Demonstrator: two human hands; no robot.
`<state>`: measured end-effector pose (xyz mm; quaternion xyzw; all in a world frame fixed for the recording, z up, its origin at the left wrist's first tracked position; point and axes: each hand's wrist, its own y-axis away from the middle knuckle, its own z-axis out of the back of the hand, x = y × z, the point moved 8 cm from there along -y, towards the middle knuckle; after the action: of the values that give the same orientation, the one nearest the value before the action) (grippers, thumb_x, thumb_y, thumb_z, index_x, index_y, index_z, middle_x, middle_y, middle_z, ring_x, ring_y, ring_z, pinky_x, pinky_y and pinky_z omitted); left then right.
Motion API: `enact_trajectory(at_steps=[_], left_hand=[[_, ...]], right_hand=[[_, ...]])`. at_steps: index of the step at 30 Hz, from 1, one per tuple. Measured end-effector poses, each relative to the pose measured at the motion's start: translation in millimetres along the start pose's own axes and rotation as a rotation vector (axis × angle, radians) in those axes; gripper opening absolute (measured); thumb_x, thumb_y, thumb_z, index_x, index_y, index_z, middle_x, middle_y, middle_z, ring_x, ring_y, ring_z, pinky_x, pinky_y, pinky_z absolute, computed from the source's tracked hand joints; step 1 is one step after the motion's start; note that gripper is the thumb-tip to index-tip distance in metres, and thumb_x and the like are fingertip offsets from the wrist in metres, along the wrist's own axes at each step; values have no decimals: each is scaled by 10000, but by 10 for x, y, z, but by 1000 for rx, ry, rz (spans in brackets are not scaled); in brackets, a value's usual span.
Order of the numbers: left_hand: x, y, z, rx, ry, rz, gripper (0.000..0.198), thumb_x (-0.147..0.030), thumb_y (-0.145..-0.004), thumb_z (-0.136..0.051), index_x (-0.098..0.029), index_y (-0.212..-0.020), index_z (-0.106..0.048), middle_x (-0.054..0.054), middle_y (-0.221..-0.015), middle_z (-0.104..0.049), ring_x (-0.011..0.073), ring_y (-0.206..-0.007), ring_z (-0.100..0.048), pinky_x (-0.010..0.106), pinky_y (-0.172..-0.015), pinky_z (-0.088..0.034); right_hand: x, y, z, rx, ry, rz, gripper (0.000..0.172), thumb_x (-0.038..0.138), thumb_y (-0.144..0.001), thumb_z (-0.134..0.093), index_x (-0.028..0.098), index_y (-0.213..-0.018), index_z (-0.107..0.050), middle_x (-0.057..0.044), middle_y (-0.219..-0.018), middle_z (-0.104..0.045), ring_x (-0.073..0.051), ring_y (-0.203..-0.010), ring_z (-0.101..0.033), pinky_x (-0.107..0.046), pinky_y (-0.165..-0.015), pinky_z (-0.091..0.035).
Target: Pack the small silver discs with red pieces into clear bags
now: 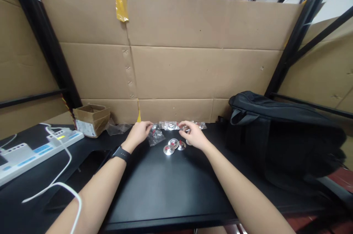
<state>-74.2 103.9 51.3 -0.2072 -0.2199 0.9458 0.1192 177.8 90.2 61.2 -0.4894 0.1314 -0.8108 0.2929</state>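
My left hand (141, 131) reaches forward over the black table (165, 186), fingers pinched on a small clear plastic bag (156, 137). My right hand (193, 133) is just to its right, fingers closed on a small silver part too small to name, beside a row of clear bags (172, 125). Between the hands, three round silver discs with red centres (173, 145) lie on the table. A dark watch sits on my left wrist.
A large black bag (275, 131) fills the right of the table. A small open cardboard box (91, 118) stands at the back left. A white power strip (33, 151) with white cables lies at the left. Cardboard walls (176, 61) enclose the back and sides.
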Motion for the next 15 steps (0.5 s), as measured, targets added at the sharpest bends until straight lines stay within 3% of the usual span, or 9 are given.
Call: enact_trajectory(at_steps=[4, 8, 11, 15], left_hand=[[-473, 26, 84, -52, 329, -58, 245, -377, -902, -575, -227, -953, -762, 32, -959, -787, 215, -872, -733, 281, -794, -550], [-808, 106, 244, -184, 472, -129, 250, -397, -912, -588, -233, -960, -771, 35, -982, -779, 200, -879, -719, 288, -819, -545], [-907, 158, 363, -267, 470, -162, 241, -386, -925, -584, -246, -949, -778, 35, -1005, -769, 193, -914, -700, 287, -830, -526], [-794, 157, 446, -351, 506, -91, 240, -407, -903, -620, -235, -941, -784, 44, -1010, -764, 190, -883, -692, 276, -760, -517]], right_hand=[[28, 5, -83, -36, -80, 7, 353, 315, -778, -723, 218, -1112, -662, -61, -1115, -702, -168, -778, -682, -270, -663, -519], [72, -15, -41, -60, -141, 8, 250, 379, -829, -690, 199, -1002, -715, -65, -1000, -737, -208, -855, -682, -308, -730, -531], [87, -36, 79, -121, -183, 23, 245, 402, -869, -643, 194, -962, -732, -63, -941, -740, -211, -871, -672, -328, -792, -524], [50, -51, 207, -185, -176, 25, 215, 364, -863, -634, 191, -945, -731, -50, -914, -733, -193, -850, -657, -314, -802, -508]])
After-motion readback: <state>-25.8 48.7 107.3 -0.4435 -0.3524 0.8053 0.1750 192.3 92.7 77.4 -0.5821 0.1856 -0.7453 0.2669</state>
